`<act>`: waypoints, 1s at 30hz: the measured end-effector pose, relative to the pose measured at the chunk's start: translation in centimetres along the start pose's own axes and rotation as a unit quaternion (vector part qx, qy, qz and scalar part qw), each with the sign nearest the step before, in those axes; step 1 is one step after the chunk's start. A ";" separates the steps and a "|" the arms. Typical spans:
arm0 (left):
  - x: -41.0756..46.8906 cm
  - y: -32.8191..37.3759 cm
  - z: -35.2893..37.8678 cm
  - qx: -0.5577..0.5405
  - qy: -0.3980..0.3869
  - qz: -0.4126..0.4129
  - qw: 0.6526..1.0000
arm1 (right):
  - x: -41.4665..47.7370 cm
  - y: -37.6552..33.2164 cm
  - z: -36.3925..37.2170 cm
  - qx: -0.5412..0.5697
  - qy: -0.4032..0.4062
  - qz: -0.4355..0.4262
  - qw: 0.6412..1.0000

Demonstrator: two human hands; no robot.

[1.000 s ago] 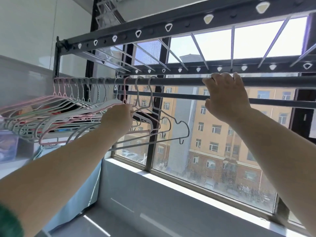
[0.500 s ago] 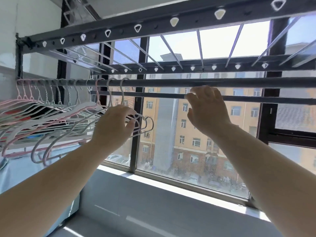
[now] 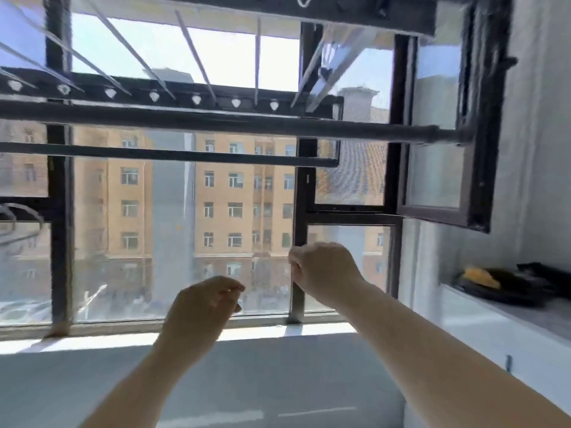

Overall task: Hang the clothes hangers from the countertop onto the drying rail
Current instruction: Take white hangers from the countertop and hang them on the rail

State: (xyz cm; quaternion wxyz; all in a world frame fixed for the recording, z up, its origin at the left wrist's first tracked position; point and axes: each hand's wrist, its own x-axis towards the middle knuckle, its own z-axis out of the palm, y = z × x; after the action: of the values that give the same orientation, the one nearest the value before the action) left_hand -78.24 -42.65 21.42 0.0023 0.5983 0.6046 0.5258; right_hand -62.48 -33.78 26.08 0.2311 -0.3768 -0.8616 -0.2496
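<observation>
The dark drying rail point(image 3: 216, 120) runs across the upper part of the view, with a thinner bar point(image 3: 173, 154) below it. Only the curved ends of some hung hangers point(image 3: 18, 216) show at the far left edge. My left hand point(image 3: 200, 307) and my right hand point(image 3: 324, 270) hang in the air below the rail, in front of the window. Both have loosely curled fingers and hold nothing. On the countertop point(image 3: 525, 313) at the right lies a dark pile point(image 3: 506, 285) with a yellow piece; I cannot tell whether it holds hangers.
The window frame point(image 3: 60, 211) and its sill stand straight ahead, over a grey ledge. An opened window sash point(image 3: 445, 168) juts into the room at the upper right, above the countertop. A white wall closes the right side.
The view has swung right, away from the hung hangers. My left hand has let go of the hangers and my right hand has left the rail; both have dropped lower.
</observation>
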 end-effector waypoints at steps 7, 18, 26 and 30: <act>-0.7 6.6 17.1 -0.118 -0.124 0.019 0.985 | -12.4 14.7 1.3 -0.048 -0.107 0.145 0.982; -6.7 18.0 40.2 -0.165 -0.370 0.058 0.912 | -35.4 30.6 -0.9 -0.059 -0.162 0.481 0.859; -9.5 22.0 54.4 -0.099 -0.476 0.096 0.868 | -45.3 37.1 2.1 -0.044 -0.134 0.601 0.786; -8.5 24.6 62.5 -0.075 -0.474 0.130 0.868 | -46.9 44.1 4.6 -0.073 -0.115 0.613 0.778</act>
State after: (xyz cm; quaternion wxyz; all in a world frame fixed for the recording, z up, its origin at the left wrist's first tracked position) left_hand -18.59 -15.91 3.90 0.2653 0.8467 0.4062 0.2184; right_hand -1.19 -29.94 6.30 0.2062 -0.8673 -0.4473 -0.0723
